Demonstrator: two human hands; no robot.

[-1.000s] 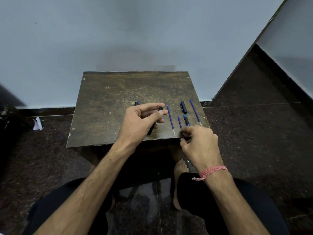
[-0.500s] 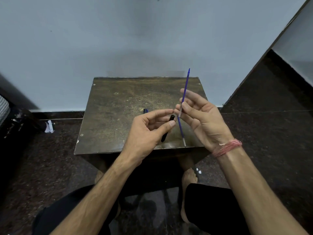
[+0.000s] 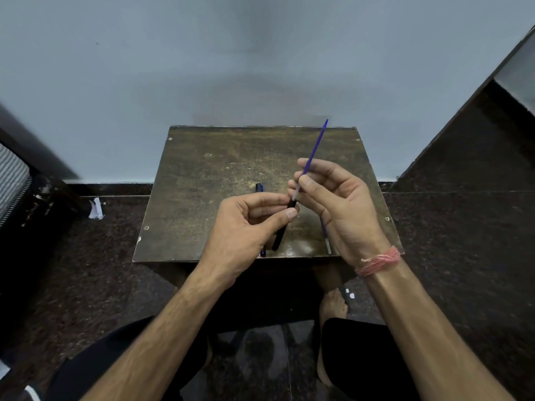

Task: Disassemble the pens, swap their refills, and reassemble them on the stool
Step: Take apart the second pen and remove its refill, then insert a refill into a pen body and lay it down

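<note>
Above the dark wooden stool (image 3: 220, 175), my left hand (image 3: 246, 230) grips a black pen barrel (image 3: 280, 235) that slants down toward the stool's front edge. My right hand (image 3: 338, 206) pinches a thin blue refill (image 3: 314, 150) that points up and away, its pale lower end meeting the barrel's upper opening. A second black and blue pen (image 3: 259, 188) lies on the stool, mostly hidden behind my left hand. Another blue refill (image 3: 325, 237) lies on the stool under my right wrist. Other pen parts are hidden by my hands.
The stool stands against a pale wall (image 3: 231, 68). Dark speckled floor (image 3: 463, 241) surrounds it. A scrap of white paper (image 3: 96, 209) lies on the floor at the left. My knees and a bare foot (image 3: 333, 308) are below the stool's front edge.
My right hand picked a blue refill off the stool, lifted it, and brought its lower end to the mouth of the barrel in my left hand. The head camera tilted slightly.
</note>
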